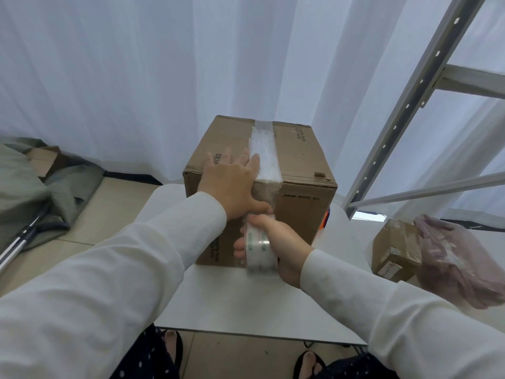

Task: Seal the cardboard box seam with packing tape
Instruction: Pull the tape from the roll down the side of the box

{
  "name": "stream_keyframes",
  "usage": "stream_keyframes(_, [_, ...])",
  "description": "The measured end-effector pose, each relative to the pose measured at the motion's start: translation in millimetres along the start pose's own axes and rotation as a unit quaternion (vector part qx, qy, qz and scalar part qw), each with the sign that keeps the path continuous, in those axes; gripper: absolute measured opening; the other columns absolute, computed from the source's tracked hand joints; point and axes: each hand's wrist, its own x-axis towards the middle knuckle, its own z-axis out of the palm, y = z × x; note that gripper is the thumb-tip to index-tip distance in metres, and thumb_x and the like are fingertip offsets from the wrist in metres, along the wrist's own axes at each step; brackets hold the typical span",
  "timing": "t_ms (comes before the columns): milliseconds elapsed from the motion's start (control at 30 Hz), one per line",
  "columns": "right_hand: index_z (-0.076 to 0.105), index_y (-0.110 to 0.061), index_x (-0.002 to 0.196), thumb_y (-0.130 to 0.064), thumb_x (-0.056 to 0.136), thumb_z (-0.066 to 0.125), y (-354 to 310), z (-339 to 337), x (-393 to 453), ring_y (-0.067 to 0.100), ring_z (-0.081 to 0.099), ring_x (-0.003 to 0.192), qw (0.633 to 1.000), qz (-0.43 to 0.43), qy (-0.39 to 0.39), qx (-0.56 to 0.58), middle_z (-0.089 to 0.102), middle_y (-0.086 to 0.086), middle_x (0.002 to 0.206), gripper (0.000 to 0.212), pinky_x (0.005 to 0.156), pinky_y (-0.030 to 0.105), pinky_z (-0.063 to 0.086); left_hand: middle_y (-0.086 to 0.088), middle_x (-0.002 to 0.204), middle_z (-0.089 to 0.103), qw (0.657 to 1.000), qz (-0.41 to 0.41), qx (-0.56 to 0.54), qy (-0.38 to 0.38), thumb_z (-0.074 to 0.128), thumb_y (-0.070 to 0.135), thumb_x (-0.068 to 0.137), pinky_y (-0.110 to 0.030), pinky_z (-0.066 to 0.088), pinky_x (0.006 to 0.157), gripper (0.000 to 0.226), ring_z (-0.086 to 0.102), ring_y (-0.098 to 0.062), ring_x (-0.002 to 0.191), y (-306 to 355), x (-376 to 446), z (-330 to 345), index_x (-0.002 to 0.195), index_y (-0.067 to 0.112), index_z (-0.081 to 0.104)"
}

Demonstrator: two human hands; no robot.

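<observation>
With the flat left hand point(231, 177) pressing the brown cardboard box point(295, 160) and the right hand point(276, 242) gripping the clear packing-tape roll point(258, 248), a skewed pull could wrinkle the clear tape strip point(263, 154) off the seam.

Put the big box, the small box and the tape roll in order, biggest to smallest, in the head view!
1. Big box
2. Small box
3. Tape roll

The small box and tape roll look close in size, and the roll is nearer the camera, so that order is unsure.

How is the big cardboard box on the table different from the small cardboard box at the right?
The big box stands upright with clear tape along its top; the small box lies tilted beside a pink bag. The left hand presses only the big one. Both are brown cardboard.
</observation>
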Motion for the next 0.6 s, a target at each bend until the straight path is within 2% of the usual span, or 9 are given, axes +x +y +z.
stream_keyframes(167, [0.054, -0.009, 0.084, -0.028, 0.088, 0.046, -12, 0, 4, 0.018, 0.061, 0.042, 0.998, 0.054, 0.005, 0.031, 0.062, 0.005, 0.05, 0.021, 0.054, 0.029, 0.045, -0.002, 0.153, 0.024, 1.0, 0.004, 0.001, 0.01, 0.049, 0.076, 0.067, -0.058, 0.018, 0.109, 0.101, 0.02, -0.035, 0.139, 0, -1, 1, 0.144, 0.019, 0.017])
stream_keyframes(267, [0.049, -0.009, 0.103, -0.027, 0.091, 0.042, -7, 0, 7, 0.016, 0.062, 0.04, 0.997, 0.078, 0.015, 0.005, 0.064, 0.003, 0.046, 0.023, 0.052, 0.028, 0.047, -0.001, 0.153, 0.023, 1.0, 0.002, 0.001, 0.01, 0.051, 0.076, 0.066, -0.058, 0.018, 0.11, 0.101, 0.02, -0.034, 0.139, 1, -4, -1, 0.144, 0.02, 0.017])
stream_keyframes(333, [0.046, -0.009, 0.109, -0.027, 0.093, 0.04, -1, -1, 8, 0.015, 0.063, 0.039, 0.997, 0.08, 0.02, 0.002, 0.065, 0.003, 0.044, 0.025, 0.052, 0.028, 0.048, -0.001, 0.154, 0.023, 1.0, 0.002, 0.004, 0.011, 0.051, 0.075, 0.066, -0.058, 0.019, 0.11, 0.101, 0.021, -0.033, 0.139, 2, -5, -1, 0.144, 0.02, 0.017])
stream_keyframes(500, [0.055, -0.008, 0.08, -0.028, 0.089, 0.046, 3, -7, 7, 0.016, 0.061, 0.041, 0.996, 0.089, 0.007, 0.015, 0.064, 0.003, 0.049, 0.023, 0.055, 0.029, 0.047, 0.0, 0.155, 0.02, 1.0, -0.002, -0.001, -0.002, 0.051, 0.08, 0.059, -0.058, 0.017, 0.11, 0.111, 0.018, -0.033, 0.14, 0, -4, -3, 0.145, 0.021, 0.013])
stream_keyframes(600, [0.055, -0.009, 0.079, -0.029, 0.088, 0.048, 7, -9, 8, 0.016, 0.062, 0.044, 0.996, 0.09, 0.002, 0.014, 0.065, 0.003, 0.051, 0.023, 0.056, 0.029, 0.048, -0.001, 0.154, 0.02, 1.0, -0.006, 0.0, 0.0, 0.056, 0.079, 0.055, -0.058, 0.017, 0.11, 0.115, 0.018, -0.034, 0.14, 2, -4, -2, 0.145, 0.022, 0.013])
